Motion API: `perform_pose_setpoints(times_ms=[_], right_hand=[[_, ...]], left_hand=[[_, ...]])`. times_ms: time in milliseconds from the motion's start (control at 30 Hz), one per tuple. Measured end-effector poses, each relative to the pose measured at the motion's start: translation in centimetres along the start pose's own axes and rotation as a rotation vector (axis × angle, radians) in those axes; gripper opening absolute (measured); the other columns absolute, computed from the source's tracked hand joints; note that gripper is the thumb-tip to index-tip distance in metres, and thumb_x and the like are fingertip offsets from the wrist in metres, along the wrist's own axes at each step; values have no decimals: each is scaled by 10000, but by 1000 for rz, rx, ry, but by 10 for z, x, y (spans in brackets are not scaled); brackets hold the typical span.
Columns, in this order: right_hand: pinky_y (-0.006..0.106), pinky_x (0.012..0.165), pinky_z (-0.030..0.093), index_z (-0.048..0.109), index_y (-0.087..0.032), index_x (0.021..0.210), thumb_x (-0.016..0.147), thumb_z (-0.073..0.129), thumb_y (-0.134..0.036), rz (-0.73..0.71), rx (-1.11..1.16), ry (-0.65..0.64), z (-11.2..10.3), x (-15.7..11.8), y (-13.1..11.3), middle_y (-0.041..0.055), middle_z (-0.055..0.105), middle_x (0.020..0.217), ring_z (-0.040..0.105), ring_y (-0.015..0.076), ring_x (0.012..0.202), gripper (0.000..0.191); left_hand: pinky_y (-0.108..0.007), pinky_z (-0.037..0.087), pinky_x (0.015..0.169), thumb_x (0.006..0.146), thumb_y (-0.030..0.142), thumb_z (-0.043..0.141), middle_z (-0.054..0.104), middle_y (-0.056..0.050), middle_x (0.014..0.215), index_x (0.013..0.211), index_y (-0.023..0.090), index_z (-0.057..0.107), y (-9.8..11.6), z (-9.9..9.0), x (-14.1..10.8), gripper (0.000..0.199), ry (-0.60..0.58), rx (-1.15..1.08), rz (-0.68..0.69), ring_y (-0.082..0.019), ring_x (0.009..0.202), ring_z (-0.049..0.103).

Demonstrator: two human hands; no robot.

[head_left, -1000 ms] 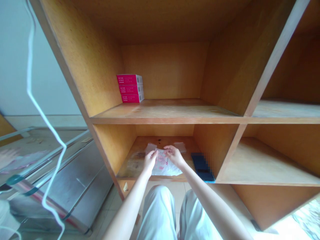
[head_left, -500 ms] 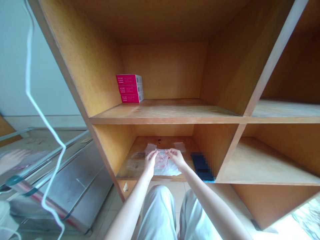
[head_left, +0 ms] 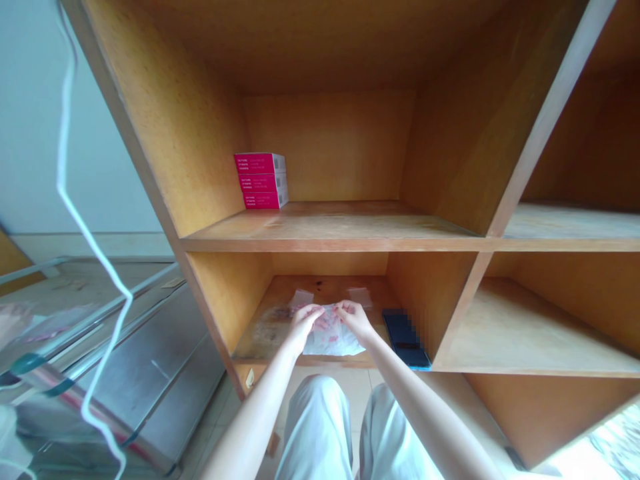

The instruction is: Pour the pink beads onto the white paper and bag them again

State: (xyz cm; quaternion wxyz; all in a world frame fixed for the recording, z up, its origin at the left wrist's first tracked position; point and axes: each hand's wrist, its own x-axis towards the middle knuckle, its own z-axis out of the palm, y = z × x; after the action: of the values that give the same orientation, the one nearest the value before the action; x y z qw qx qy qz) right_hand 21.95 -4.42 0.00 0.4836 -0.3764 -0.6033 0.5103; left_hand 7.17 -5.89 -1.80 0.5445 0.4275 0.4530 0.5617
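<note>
A clear plastic bag [head_left: 333,339] with reddish print lies on the lower shelf [head_left: 270,337], its top edge between my hands. My left hand [head_left: 305,325] pinches that edge on the left. On the right, the fingers of my right hand [head_left: 354,317] are closed on the same edge, close to the left fingertips. Behind the hands, two small clear pieces, a left one [head_left: 302,298] and a right one [head_left: 360,297], rest on the wood. Whether the bag holds anything cannot be made out.
Three pink boxes [head_left: 261,181] are stacked on the upper shelf [head_left: 330,223]. A dark blue flat object [head_left: 404,337] lies at the lower right. Left of the cabinet stand a metal-framed cart [head_left: 150,360] and a hanging white cable [head_left: 90,240]. Another person's blurred hand [head_left: 13,320] shows at far left.
My left fingers have shifted slightly right along the bag's top edge, nearer my right hand. The other person's hand at far left has drawn back toward the picture's edge.
</note>
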Motion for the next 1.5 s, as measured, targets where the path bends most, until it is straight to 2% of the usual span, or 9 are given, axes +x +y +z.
perform_pose_setpoints(times_ms=[267,467,633,867,1000,1133,1333,1500], right_hand=[[228,526,398,565,-149,673,645,541,-276,-4,-44,13,7,10,23,19,600,612,535,134,556,132],[239,528,421,588,-141,707,654,513,-292,-24,-96,80,8,20,37,44,628,660,564,155,590,176],[243,536,444,598,-137,737,656,478,-242,-55,-182,113,6,26,40,59,644,693,588,170,628,179],[232,535,442,599,-144,722,662,458,-195,-101,-332,137,5,25,34,53,646,667,590,162,609,161],[230,530,438,604,-143,701,668,458,-197,-106,-368,120,4,24,32,55,646,660,586,160,598,160],[236,537,441,620,-137,706,680,477,-239,-81,-293,61,0,24,34,56,655,664,594,162,603,178],[243,501,418,641,-126,729,668,555,-358,12,-136,-53,-13,17,23,66,664,676,587,157,559,255],[253,554,422,672,-122,765,653,606,-392,62,-62,-199,-22,12,9,82,680,711,612,169,626,299]], left_hand=[[-250,471,540,628,371,655,648,-30,645,756,135,601,-10,1,11,274,50,134,31,-140,546,601],[-238,467,542,632,275,653,659,-41,689,745,138,614,-8,7,18,182,118,214,75,-142,589,605],[-223,455,517,655,199,602,667,-48,695,727,141,626,-9,13,23,95,168,322,133,-144,595,606],[-224,455,518,658,156,560,665,-50,684,718,136,635,-10,15,25,98,170,368,178,-142,586,603],[-207,413,492,641,186,587,645,-30,616,669,134,638,-7,10,25,79,135,399,192,-127,540,574],[-210,390,489,623,251,622,621,-13,547,605,136,635,-1,5,24,117,82,382,175,-117,504,544],[-228,395,540,578,313,678,673,-50,655,653,147,674,13,-2,20,182,-31,392,41,-147,602,581],[-239,395,570,605,360,665,699,-73,739,765,147,701,28,-8,16,269,-203,458,6,-162,645,594]])
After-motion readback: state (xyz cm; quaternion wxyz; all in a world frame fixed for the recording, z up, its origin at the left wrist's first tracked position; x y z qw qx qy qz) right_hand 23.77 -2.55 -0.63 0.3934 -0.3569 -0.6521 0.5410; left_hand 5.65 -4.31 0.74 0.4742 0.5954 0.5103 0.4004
